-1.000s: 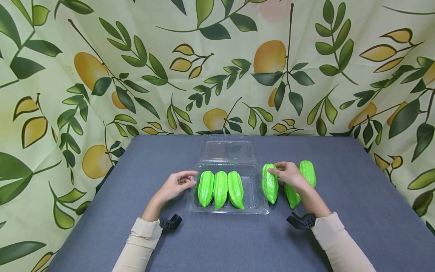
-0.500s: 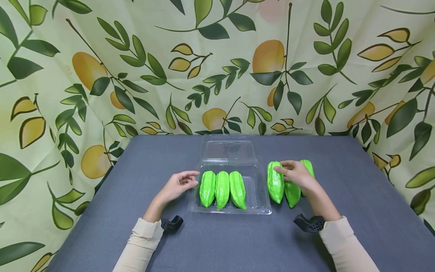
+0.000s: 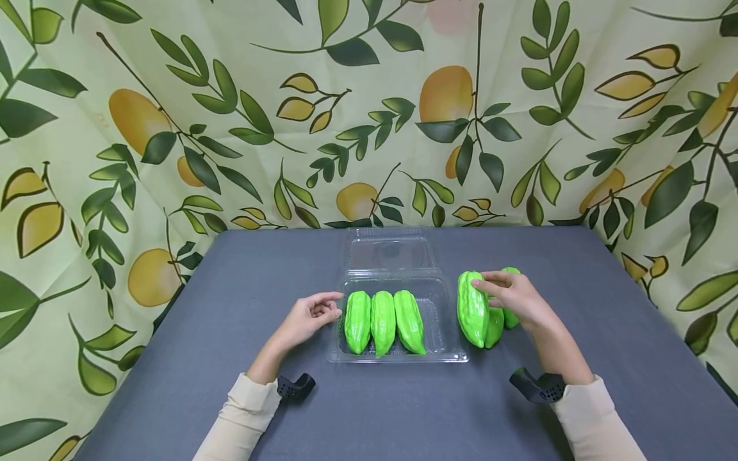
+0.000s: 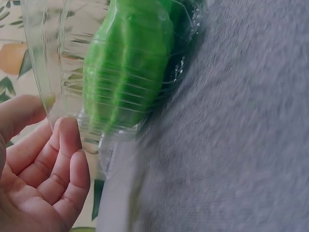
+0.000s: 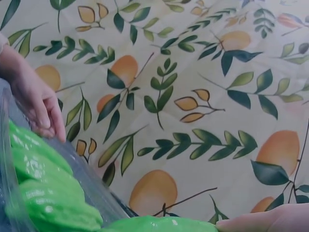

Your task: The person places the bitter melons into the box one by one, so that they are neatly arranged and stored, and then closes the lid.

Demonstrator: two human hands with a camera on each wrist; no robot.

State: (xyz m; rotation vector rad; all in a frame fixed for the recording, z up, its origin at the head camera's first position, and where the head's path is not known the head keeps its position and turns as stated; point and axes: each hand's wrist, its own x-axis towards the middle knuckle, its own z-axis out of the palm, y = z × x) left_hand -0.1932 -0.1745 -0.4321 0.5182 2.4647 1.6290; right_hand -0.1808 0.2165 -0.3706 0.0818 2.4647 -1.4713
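My right hand [image 3: 513,296] holds a bright green ridged bitter melon [image 3: 472,310] by its upper end, just right of the clear plastic container [image 3: 435,333]. In the right wrist view only a fingertip [image 5: 260,220] on this melon shows. Within the container, three similar melons [image 3: 383,324] lie side by side, leaving a gap on the right. At its left rim my left hand [image 3: 309,315] pinches the thin plastic edge between thumb and fingers, seen closer in the left wrist view. Two more melons [image 3: 494,328] lie under and behind my right hand, partly hidden.
Hinged at the back, the container's clear lid [image 3: 391,251] lies open. A grey cloth [image 3: 369,410] covers the table. Behind it hangs a fruit-and-leaf patterned curtain [image 3: 369,102]. Black bands [image 3: 296,387] sit on both wrists.
The right hand has raised the melon and drawn it slightly right, away from the container's edge, over the loose ones. The left hand stays at the rim; the head view shifts a little.
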